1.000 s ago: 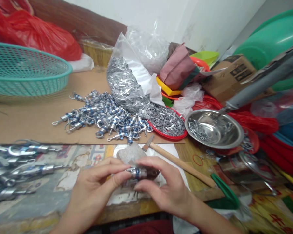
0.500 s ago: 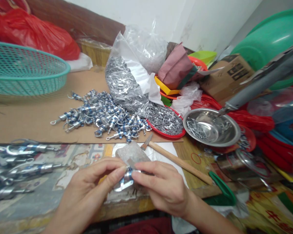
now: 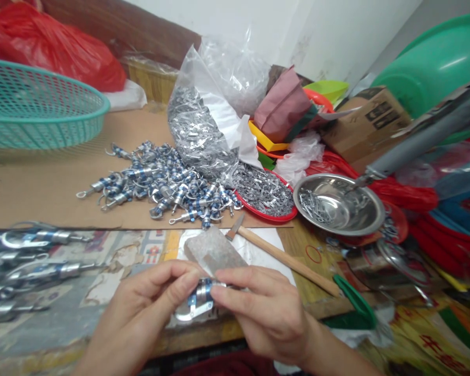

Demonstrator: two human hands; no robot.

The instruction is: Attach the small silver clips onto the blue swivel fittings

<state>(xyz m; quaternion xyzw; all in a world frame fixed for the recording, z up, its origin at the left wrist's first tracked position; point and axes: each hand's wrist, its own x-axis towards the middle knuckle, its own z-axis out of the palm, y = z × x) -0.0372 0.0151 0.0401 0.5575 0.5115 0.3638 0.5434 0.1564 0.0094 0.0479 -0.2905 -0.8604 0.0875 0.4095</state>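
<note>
Between my hands is a small silver-and-blue metal fitting (image 3: 204, 291) with a flat, curved silver arm hanging below it. My right hand (image 3: 264, 308) is closed, thumb and fingers pinching the fitting's right end. My left hand (image 3: 144, 308) is also closed, with thumb and forefinger pressed together at the left end; the fingertips hide what they grip there. Just beyond my fingers a grey stone block (image 3: 215, 249) lies on the table. A hammer (image 3: 285, 256) with a wooden handle rests to its right.
Similar fittings form a pile (image 3: 160, 177) on cardboard, and several more (image 3: 35, 266) lie at left. A bag of metal strips (image 3: 198, 125) leans by a red dish (image 3: 264, 216). A steel bowl (image 3: 360, 224) stands right, beneath a grey bar (image 3: 426, 133). A turquoise basket (image 3: 43, 128) is back left.
Both hands have dropped slightly toward me with the fitting, and more of its blue-and-silver body shows. More of the stone block is uncovered. The view has shifted a little.
</note>
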